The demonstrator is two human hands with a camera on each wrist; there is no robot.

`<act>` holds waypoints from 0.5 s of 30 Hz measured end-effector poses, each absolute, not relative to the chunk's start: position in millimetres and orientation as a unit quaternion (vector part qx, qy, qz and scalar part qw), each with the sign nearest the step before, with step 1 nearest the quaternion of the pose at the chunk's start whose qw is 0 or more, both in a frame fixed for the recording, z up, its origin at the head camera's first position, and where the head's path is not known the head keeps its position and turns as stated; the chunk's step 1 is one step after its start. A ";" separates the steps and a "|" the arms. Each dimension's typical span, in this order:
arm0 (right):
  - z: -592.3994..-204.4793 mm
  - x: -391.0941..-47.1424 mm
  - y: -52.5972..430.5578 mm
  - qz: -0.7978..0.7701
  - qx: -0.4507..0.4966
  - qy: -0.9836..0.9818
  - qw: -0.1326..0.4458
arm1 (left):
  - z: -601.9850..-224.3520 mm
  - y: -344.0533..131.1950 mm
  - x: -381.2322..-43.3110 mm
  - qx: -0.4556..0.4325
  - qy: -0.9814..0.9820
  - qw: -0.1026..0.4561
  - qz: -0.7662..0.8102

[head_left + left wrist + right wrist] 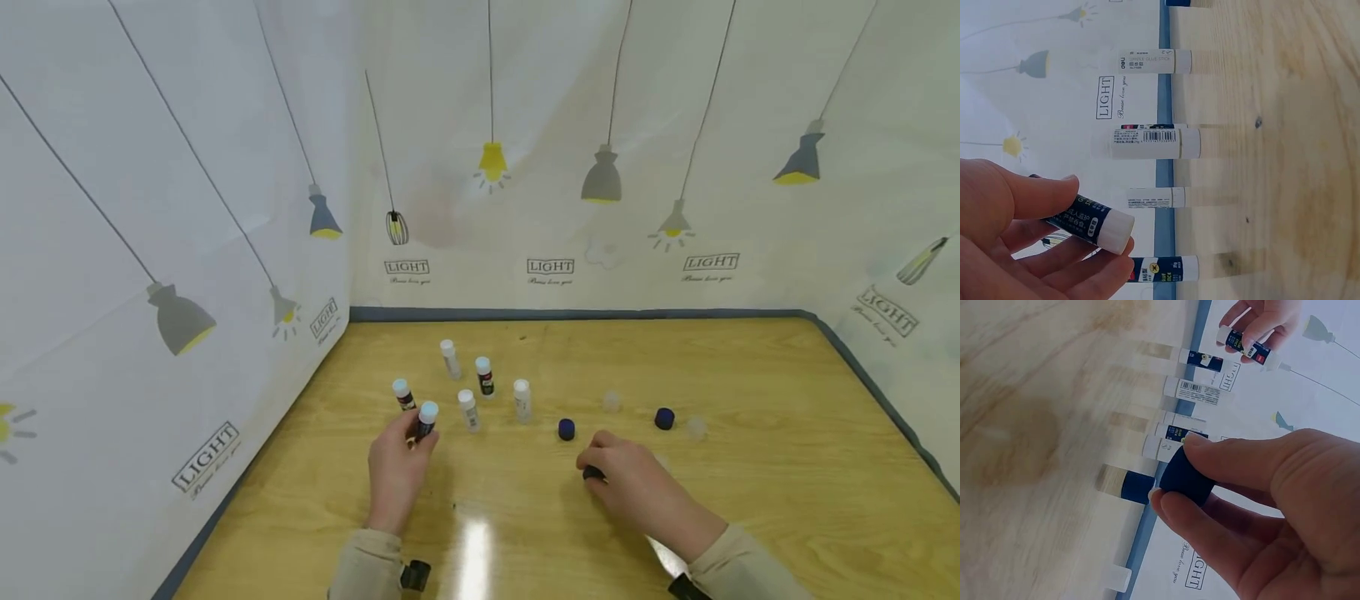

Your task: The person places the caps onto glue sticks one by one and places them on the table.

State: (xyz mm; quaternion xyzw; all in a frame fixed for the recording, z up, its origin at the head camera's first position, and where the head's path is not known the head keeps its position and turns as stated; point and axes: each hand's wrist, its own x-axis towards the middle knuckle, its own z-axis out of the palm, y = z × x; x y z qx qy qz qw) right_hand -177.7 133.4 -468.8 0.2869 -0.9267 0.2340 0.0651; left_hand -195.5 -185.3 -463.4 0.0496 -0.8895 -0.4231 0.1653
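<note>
My left hand (396,473) grips a dark-labelled glue stick (1088,219) with white ends, raised and tilted in the left wrist view. Close by it stands another dark-labelled glue stick (406,395). My right hand (637,487) pinches a dark blue cap (1186,478) between thumb and fingers, low over the table. Ahead of the left hand, to its right, stand a white-labelled glue stick (468,411), a second white one (522,402) and a dark one (485,378). A third white glue stick (450,360) stands farther back. All carry pale tops.
A blue cap (566,429) lies left of my right hand, another blue cap (664,418) beyond it. Near them sit a translucent cap (612,402) and a second translucent cap (697,428). A lamp-printed wall covering (551,233) meets the wooden table (517,500) along a grey-blue edge strip.
</note>
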 end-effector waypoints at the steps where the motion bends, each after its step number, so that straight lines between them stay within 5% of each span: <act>1: -468.3 -177.0 134.1 0.232 0.285 -0.928 0.067 | -463.1 -183.9 -194.1 0.048 -0.892 0.167 -0.417; 15: -462.3 -172.2 142.9 0.272 0.255 -0.910 0.180 | -447.0 -164.3 -184.4 -0.007 -0.910 0.218 -0.352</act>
